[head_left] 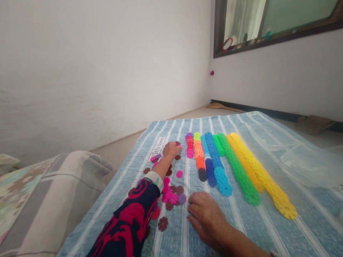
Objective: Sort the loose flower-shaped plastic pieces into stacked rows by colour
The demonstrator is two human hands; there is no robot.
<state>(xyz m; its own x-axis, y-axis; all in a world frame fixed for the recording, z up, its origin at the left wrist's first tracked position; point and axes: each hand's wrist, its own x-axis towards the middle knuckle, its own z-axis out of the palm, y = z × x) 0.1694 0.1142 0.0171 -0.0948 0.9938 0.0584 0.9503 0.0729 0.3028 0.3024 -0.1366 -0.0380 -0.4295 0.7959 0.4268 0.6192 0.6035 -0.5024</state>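
Observation:
My left hand [171,150] reaches over the cloth with its fingers pinched together. A pink snowflake disc [178,145] shows at its fingertips, close to a brown disc [177,142]. Beneath and around my left forearm lie loose pink discs [166,195], brown discs [163,223] and a purple disc [182,198]. Nearer to me, my right hand [206,218] rests low over the cloth, fingers curled inward; a dark spot shows between them, and what they hold, if anything, is hidden. Overlapping discs form colour-sorted rows, including a pink-red row [190,144] and an orange row [198,150].
Blue rows [214,153], a green row [238,169] and a yellow row [264,175] stretch across the right side of the striped cloth [171,128]. Clear plastic [311,164] lies at the far right. A fabric-covered piece [66,185] stands at left.

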